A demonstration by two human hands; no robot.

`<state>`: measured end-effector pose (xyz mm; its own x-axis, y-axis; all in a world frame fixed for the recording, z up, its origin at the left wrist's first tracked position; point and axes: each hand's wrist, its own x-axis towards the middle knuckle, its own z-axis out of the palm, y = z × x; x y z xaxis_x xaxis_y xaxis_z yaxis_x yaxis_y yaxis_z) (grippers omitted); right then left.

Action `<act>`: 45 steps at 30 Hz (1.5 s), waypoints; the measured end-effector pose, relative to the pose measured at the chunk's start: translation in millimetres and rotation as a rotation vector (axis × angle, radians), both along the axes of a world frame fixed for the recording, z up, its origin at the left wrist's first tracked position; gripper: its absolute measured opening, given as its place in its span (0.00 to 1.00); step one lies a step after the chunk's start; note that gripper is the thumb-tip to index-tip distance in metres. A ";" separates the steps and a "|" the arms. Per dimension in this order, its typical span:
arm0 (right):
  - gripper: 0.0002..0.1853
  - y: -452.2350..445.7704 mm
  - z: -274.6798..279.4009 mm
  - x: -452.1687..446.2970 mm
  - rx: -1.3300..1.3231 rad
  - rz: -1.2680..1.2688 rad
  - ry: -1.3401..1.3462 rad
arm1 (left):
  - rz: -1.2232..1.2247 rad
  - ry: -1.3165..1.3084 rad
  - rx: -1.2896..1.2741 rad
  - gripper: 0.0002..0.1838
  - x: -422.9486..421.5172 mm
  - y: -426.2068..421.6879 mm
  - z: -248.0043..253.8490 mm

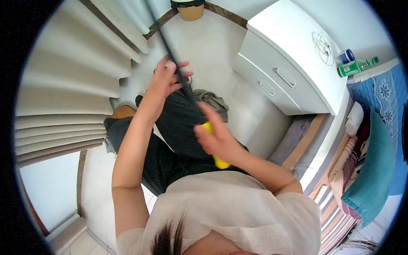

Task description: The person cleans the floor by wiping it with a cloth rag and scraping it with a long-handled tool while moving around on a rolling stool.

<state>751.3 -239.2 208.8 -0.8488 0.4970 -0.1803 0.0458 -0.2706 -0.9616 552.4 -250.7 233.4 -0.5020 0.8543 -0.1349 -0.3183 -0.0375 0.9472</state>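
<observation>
A long black rod (163,40) with a yellow handle (221,163) runs from the top of the view down to my lap. My right hand (214,134) is wrapped round the yellow handle at its lower end. Higher up, my left hand (170,78) is beside the rod with its fingers spread and slightly blurred; whether it touches the rod is hard to tell. Below the hands are black trousers (178,123), and a crumpled grey-green cloth (211,102) lies on the floor behind the rod.
A white drawer cabinet (272,63) stands at the upper right, bearing a coiled cable (323,49), a blue-lidded jar (345,56) and a green bottle (355,67). Beige curtains (76,76) hang at left. A bin (191,10) stands at the top. A teal pillow (374,174) lies at right.
</observation>
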 end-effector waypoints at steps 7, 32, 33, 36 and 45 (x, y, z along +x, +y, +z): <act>0.21 32.7 -22.2 -63.0 0.785 0.038 0.348 | 0.230 0.117 -0.024 0.20 -94.9 -23.9 19.1; 0.19 249.2 -387.8 -122.5 1.510 0.075 -0.739 | 0.144 0.412 -0.850 0.26 -152.5 -53.9 -33.3; 0.20 262.4 -399.9 -125.4 1.556 0.087 -0.828 | 0.144 0.417 -0.862 0.27 -154.0 -52.7 -33.7; 0.21 280.1 -428.6 -128.4 1.475 0.072 -0.895 | 0.157 0.409 -0.866 0.27 -155.2 -48.9 -37.6; 0.18 115.1 -434.2 -46.9 0.874 0.305 -0.730 | 0.143 0.433 -0.881 0.27 -154.2 -31.7 -32.4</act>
<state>704.4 -124.1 -225.4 -0.7907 0.4869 -0.3711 0.6107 0.5847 -0.5340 398.2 -282.4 201.1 -0.7486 0.4646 -0.4730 0.0144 0.7247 0.6890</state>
